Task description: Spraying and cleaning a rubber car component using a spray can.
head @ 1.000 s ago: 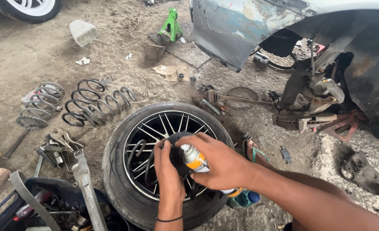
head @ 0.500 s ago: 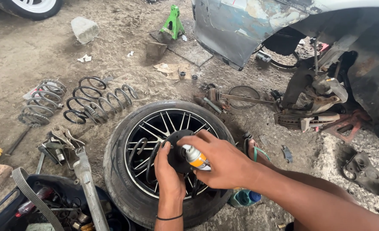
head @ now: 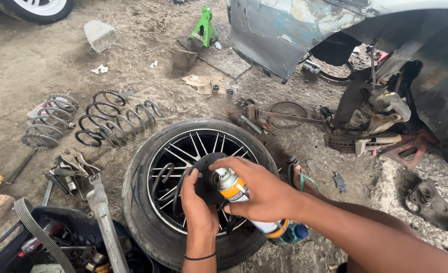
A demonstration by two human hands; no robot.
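- Far left of the wheel: coil springs in the dirt, tool tray with a belt, nobody touching them.
- Left hand, right over the wheel's spokes, fingers clamped around a black round strut mount.
- Right hand, also above the wheel, fingers wrapped tight on a spray can, nozzle aimed at the mount.
- Looks mid-spray to me; the mount isn't fitted anywhere yet.
- Right of the wheel: bare hub assembly under the car, so reassembly looks well off.
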